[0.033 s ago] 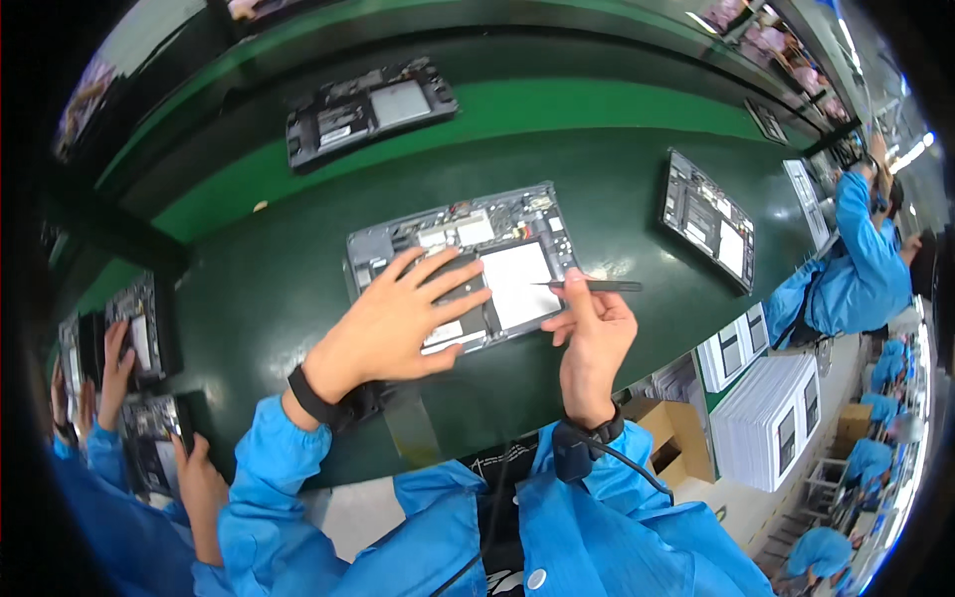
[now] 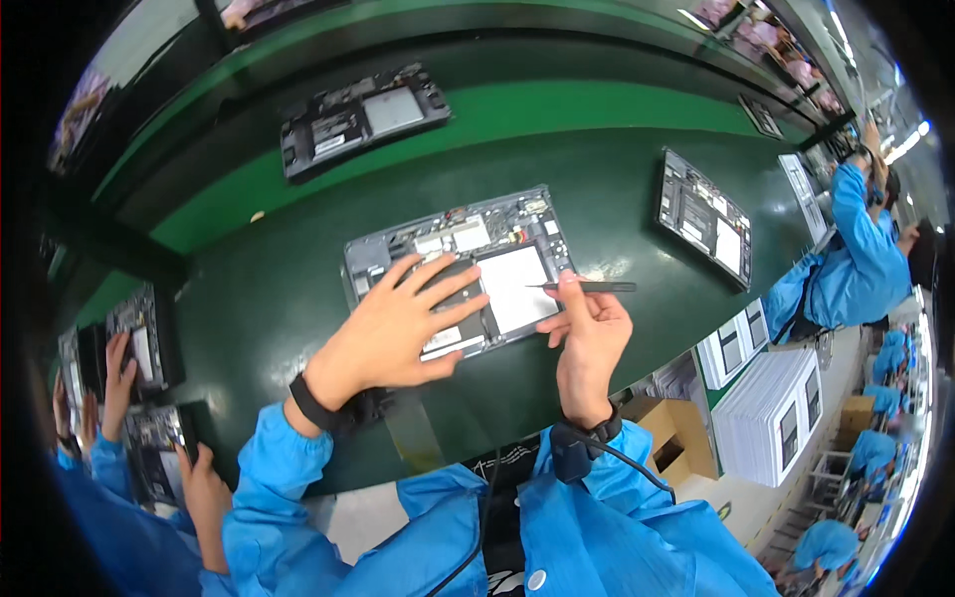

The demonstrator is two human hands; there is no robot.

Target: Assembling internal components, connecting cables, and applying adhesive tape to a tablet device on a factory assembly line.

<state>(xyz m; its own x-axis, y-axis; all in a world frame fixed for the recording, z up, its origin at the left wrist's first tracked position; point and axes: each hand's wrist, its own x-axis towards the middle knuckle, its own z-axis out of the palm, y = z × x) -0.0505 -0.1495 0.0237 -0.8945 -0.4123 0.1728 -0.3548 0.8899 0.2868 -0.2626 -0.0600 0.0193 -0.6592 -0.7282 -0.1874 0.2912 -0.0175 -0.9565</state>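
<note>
Two more opened tablets [image 2: 363,117] [image 2: 702,216] on the green bench [image 2: 597,109], white stacked trays [image 2: 771,418] beside it.

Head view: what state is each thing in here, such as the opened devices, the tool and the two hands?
Opened tablet: flat on the green belt, back off, insides showing.
Left hand: open, spread flat on the tablet.
Right hand: fingers closed on the tweezers.
Tweezers: held level, tip at the tablet's edge.
Far tablet: open, untouched.
Right tablet: open, untouched.
Cardboard box: open.
</note>
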